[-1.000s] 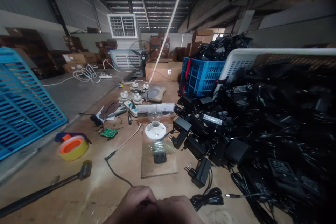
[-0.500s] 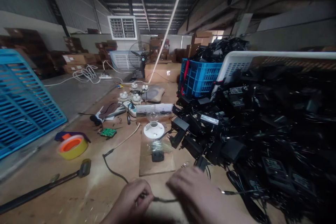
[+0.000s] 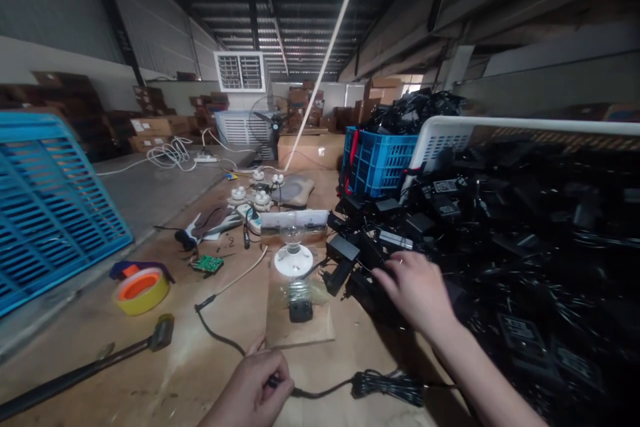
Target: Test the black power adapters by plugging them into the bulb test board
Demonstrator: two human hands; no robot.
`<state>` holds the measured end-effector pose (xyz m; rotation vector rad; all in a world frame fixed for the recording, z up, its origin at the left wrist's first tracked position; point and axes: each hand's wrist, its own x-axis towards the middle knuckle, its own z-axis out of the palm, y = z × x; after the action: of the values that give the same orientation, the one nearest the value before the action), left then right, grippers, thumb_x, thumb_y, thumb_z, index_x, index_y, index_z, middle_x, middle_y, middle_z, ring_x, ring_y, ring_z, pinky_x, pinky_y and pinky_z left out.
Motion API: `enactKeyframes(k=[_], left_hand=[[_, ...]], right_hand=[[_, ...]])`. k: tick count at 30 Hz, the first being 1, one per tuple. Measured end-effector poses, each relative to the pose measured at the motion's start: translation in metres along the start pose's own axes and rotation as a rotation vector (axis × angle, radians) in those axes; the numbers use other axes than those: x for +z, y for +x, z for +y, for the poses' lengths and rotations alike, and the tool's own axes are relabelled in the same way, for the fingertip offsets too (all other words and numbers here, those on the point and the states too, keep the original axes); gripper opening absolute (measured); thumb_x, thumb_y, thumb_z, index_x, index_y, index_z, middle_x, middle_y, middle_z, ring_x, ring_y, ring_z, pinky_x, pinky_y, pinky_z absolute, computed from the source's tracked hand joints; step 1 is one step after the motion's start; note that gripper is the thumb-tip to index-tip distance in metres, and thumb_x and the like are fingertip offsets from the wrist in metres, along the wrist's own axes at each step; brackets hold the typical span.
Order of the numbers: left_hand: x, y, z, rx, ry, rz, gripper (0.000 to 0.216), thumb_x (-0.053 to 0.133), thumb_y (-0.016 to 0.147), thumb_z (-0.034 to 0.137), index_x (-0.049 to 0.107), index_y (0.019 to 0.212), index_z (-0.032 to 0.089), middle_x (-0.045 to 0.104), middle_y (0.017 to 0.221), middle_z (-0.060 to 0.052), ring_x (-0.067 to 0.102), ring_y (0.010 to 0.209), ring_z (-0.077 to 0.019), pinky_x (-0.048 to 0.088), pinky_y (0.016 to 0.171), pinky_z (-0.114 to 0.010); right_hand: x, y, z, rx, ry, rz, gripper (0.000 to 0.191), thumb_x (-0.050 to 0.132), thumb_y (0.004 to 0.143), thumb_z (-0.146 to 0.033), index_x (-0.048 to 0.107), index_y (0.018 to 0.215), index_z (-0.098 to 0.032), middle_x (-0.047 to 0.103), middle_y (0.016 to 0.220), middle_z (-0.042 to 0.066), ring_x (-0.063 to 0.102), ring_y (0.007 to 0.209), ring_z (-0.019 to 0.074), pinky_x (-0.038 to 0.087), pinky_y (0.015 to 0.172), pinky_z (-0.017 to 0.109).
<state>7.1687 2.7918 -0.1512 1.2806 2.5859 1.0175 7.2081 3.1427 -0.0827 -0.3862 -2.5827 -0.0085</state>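
Observation:
My left hand [image 3: 255, 387] is low in the view, its fingers pinched on a thin black cable [image 3: 320, 392]. That cable runs right to a coiled bundle [image 3: 390, 385] lying on the floor. My right hand [image 3: 413, 290] reaches forward to the pile of black power adapters [image 3: 500, 240]. Its fingers curl over an adapter at the pile's near edge, and I cannot see whether they grip it. Between the hands lies a small wooden board [image 3: 300, 320] with a black socket [image 3: 301, 310] and a white lamp holder with a clear bulb [image 3: 293, 240].
A roll of yellow tape [image 3: 141, 290], a green circuit board [image 3: 207, 263] and a long dark tool [image 3: 85, 367] lie to the left. Blue crates [image 3: 45, 207] [image 3: 380, 160] and a white basket rim [image 3: 500, 125] border the floor. Cartons and a fan [image 3: 270, 119] stand behind.
My right hand left the left hand, moved up and right, and now rests on the adapter pile. The coiled cable now lies on the floor. My left hand stays on the cable.

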Motion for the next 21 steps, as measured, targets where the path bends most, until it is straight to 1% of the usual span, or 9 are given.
enactKeyframes(k=[3,6,8,10,11,13,16,18,21], left_hand=[[0.000,-0.001,-0.002,-0.007,0.008,-0.001,0.016,0.051,0.091,0.018,0.055,0.075,0.021,0.055,0.063,0.006,0.064,0.063,-0.0140,0.035,0.117,-0.061],[0.004,-0.002,-0.003,-0.038,-0.018,0.012,0.014,0.053,0.087,0.015,0.055,0.074,0.020,0.054,0.063,0.007,0.063,0.064,-0.0136,0.037,0.116,-0.060],[0.008,-0.003,-0.002,-0.049,-0.024,0.030,0.014,0.055,0.084,0.012,0.056,0.073,0.020,0.053,0.062,0.007,0.063,0.064,-0.0131,0.039,0.115,-0.056],[0.012,-0.004,-0.002,-0.043,-0.011,0.072,0.014,0.057,0.082,0.011,0.056,0.072,0.021,0.053,0.061,0.007,0.061,0.063,-0.0126,0.041,0.114,-0.054],[0.014,-0.004,-0.003,-0.029,-0.003,0.096,0.014,0.057,0.081,0.010,0.056,0.072,0.021,0.053,0.060,0.007,0.061,0.062,-0.0124,0.042,0.114,-0.053],[0.017,-0.005,-0.005,0.021,0.009,0.143,0.013,0.056,0.080,0.010,0.056,0.072,0.021,0.055,0.060,0.007,0.061,0.062,-0.0125,0.042,0.113,-0.054],[0.020,-0.006,-0.009,0.073,0.004,0.187,0.013,0.055,0.079,0.009,0.055,0.073,0.021,0.056,0.060,0.007,0.062,0.064,-0.0134,0.043,0.111,-0.055],[0.021,-0.007,-0.011,0.078,-0.004,0.201,0.013,0.054,0.079,0.009,0.054,0.074,0.022,0.055,0.059,0.007,0.062,0.064,-0.0137,0.043,0.110,-0.055],[0.022,-0.007,-0.013,0.088,-0.019,0.210,0.014,0.053,0.079,0.010,0.053,0.073,0.022,0.053,0.059,0.008,0.060,0.062,-0.0132,0.043,0.110,-0.054]], right_hand=[[0.028,-0.013,-0.034,-0.127,0.059,-0.114,0.015,0.073,0.083,-0.020,0.075,0.092,-0.009,0.070,0.125,0.022,0.053,0.132,0.0426,0.040,0.113,0.056],[0.040,-0.037,-0.055,-0.165,0.130,-0.171,0.033,0.067,0.084,-0.017,0.069,0.114,-0.003,0.063,0.135,0.027,0.049,0.137,0.0428,0.035,0.117,0.057],[0.037,-0.052,-0.059,-0.192,0.183,-0.224,0.034,0.065,0.084,-0.019,0.067,0.115,-0.007,0.067,0.127,0.024,0.062,0.123,0.0387,0.049,0.104,0.050],[0.030,-0.059,-0.056,-0.209,0.286,-0.321,0.026,0.064,0.077,-0.014,0.067,0.103,-0.016,0.076,0.103,0.012,0.072,0.093,0.0274,0.057,0.080,0.035],[0.027,-0.060,-0.053,-0.166,0.389,-0.365,0.023,0.064,0.072,-0.012,0.064,0.093,-0.020,0.075,0.087,0.005,0.071,0.077,0.0221,0.055,0.069,0.030],[0.020,-0.057,-0.046,0.088,0.766,-0.419,0.021,0.066,0.064,-0.012,0.058,0.081,-0.023,0.067,0.068,-0.004,0.063,0.062,0.0171,0.049,0.059,0.026],[0.013,-0.048,-0.044,0.537,1.339,-0.373,0.020,0.068,0.072,-0.033,0.062,0.087,-0.021,0.070,0.077,0.001,0.066,0.072,0.0201,0.055,0.069,0.031],[0.012,-0.046,-0.053,0.652,1.492,-0.379,0.033,0.068,0.075,-0.043,0.067,0.095,-0.017,0.074,0.088,0.008,0.070,0.083,0.0241,0.058,0.074,0.035],[0.015,-0.052,-0.080,0.677,1.469,-0.353,0.033,0.076,0.074,-0.044,0.069,0.088,-0.015,0.073,0.078,0.008,0.069,0.073,0.0237,0.055,0.062,0.031]])
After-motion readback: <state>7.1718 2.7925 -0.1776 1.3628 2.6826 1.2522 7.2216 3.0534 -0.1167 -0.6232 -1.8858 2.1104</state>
